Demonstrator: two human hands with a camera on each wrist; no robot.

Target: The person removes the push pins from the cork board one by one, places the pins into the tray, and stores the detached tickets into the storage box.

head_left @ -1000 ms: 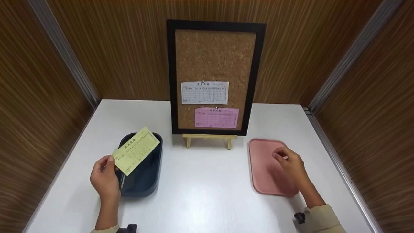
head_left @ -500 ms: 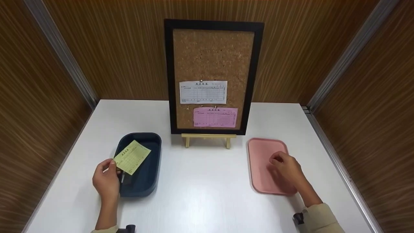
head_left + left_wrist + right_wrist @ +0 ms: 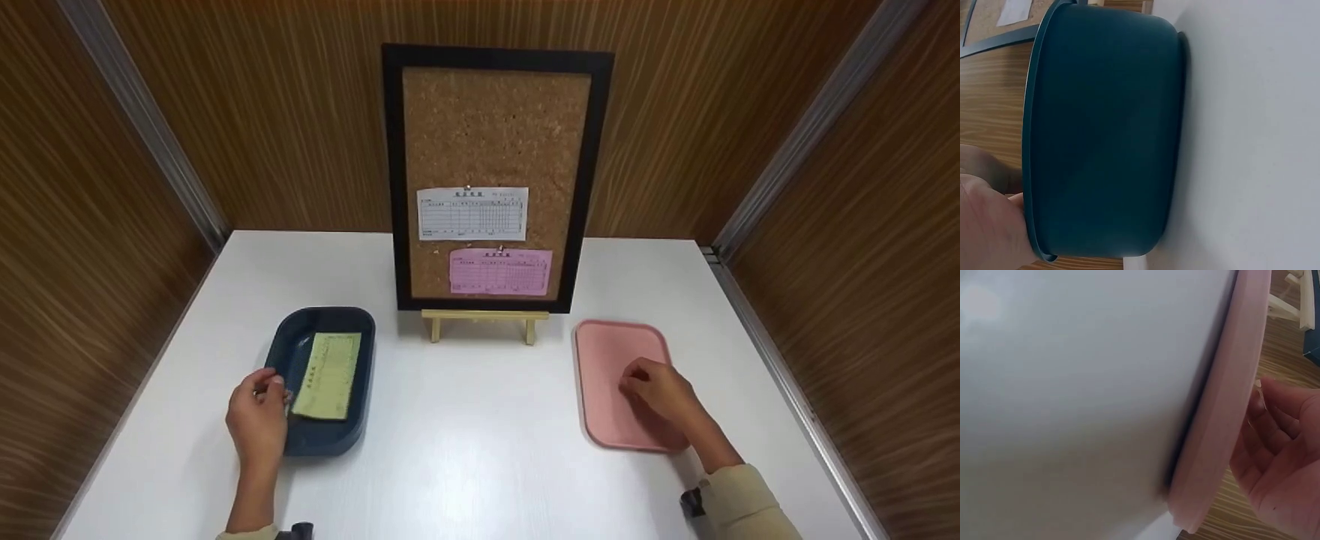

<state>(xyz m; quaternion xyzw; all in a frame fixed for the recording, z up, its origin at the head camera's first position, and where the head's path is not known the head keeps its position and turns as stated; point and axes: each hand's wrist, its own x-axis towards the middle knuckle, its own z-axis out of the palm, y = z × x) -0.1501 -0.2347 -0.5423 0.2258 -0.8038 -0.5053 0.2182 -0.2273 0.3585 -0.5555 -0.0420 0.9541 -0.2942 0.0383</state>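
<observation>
- One yellow printed paper slip (image 3: 328, 379) lies inside the deep, dark-blue rounded bin (image 3: 322, 444).
- Left hand (image 3: 259, 420), at bin rim: fingers loosely bent, off slip.
- Right hand (image 3: 664, 391), over flat pink tray (image 3: 606, 360): fingers bent together; grasp cannot be told.

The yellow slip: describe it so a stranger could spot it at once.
Find the black-framed cork board standing toward the back of the white table, then look nearer and left to the dark blue tray. Within its rim, beside the left hand, shows the yellow slip. Its color sets it apart: the similar white slip and pink slip are pinned to the board.
</observation>
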